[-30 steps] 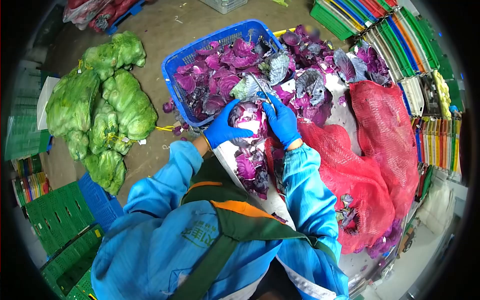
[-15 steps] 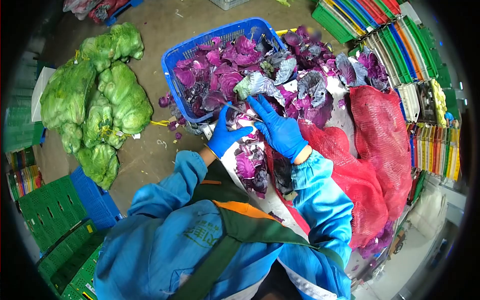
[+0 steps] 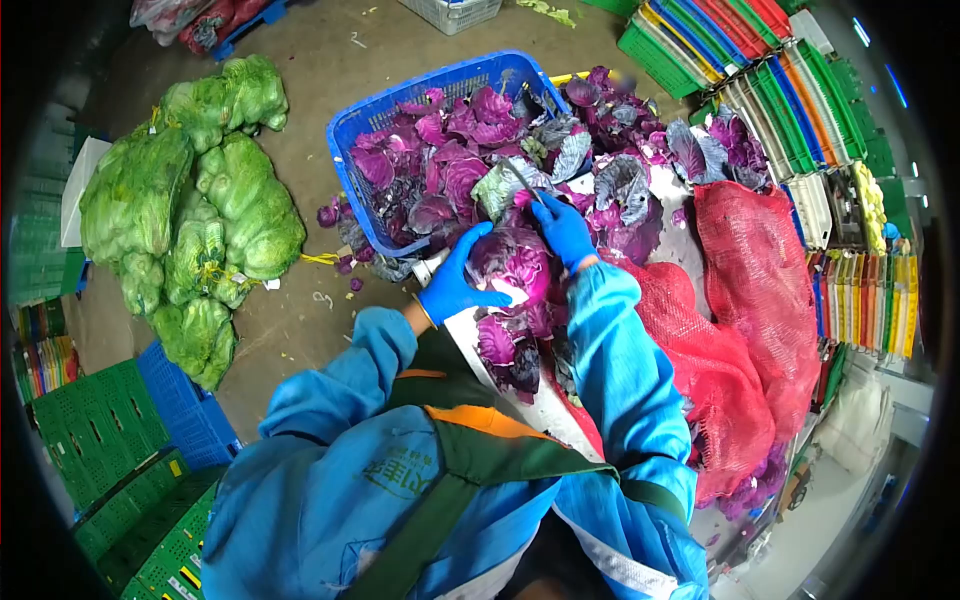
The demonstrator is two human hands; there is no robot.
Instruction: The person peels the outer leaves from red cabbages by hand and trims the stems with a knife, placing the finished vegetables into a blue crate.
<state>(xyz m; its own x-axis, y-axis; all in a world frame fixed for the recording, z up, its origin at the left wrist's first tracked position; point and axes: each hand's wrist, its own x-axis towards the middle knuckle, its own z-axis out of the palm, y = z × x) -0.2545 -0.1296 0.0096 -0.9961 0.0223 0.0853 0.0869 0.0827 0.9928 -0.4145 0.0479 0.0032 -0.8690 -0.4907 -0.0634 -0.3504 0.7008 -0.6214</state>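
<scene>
My left hand (image 3: 452,282), in a blue glove, cups the near left side of a red cabbage (image 3: 512,258), with a pale cut patch showing near my thumb. My right hand (image 3: 566,234), also gloved, is closed around a knife (image 3: 521,178) at the cabbage's far right side. The blade points up and away to the left. Below the cabbage, loose purple leaves (image 3: 497,340) lie on the white work surface (image 3: 462,328). Just beyond my hands is a blue basket (image 3: 345,170) full of purple cabbage leaves (image 3: 465,160).
Red mesh sacks (image 3: 755,290) lie on the right of the work surface. Green net bags of leafy cabbages (image 3: 245,200) rest on the floor to the left. Stacked crates (image 3: 790,100) stand at the far right, and green crates (image 3: 100,410) at the near left.
My right hand has drawn back to the right from the cabbage's top, with the knife now pointing away. More of the cabbage shows, and my left hand has shifted slightly nearer.
</scene>
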